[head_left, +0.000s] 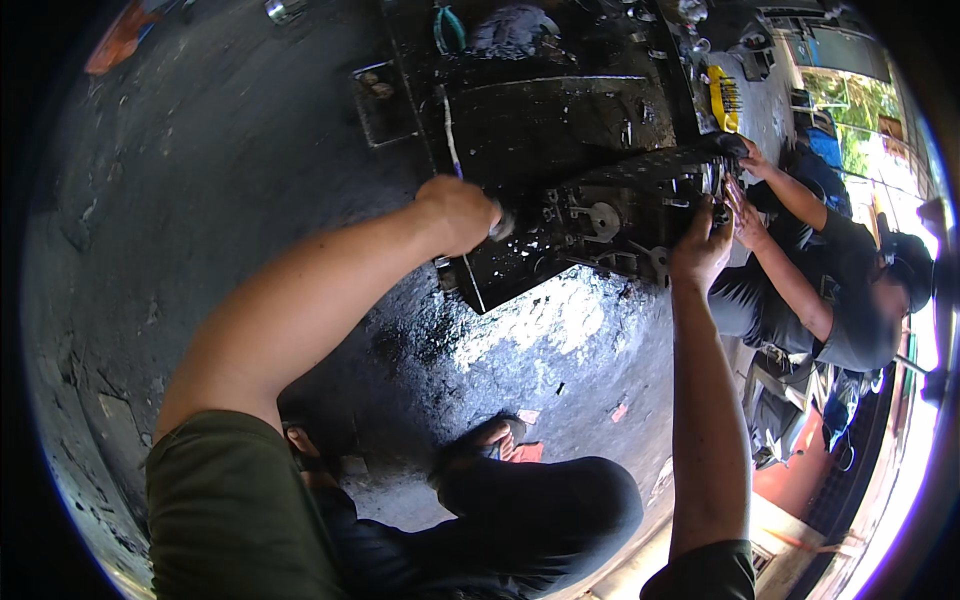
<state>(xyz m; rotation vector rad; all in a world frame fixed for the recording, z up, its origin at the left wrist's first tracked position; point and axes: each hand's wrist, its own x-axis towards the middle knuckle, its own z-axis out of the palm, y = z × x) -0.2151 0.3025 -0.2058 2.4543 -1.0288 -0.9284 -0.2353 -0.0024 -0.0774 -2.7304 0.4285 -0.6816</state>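
Note:
A dark, oily metal machine assembly (640, 215), with a pale round disc and several small levers on it, lies across the low black tray (560, 120). My left hand (460, 215) is closed at the assembly's left end, around something with a pale grey end (503, 222) that is too blurred to name. At the right end, my right hand (700, 250) grips the assembly's near edge, its fingertips partly hidden. Close beside it is a co-worker's hand (742, 215), touching the same end. The co-worker's other hand (757, 160) holds the assembly's far corner.
The co-worker (840, 270) sits at the right. A yellow tool holder (722, 100) lies past the tray's right edge, and a teal-handled tool (449, 30) at the tray's far side. Wet, shiny floor (540, 325) and red scraps (526, 453) lie near my feet.

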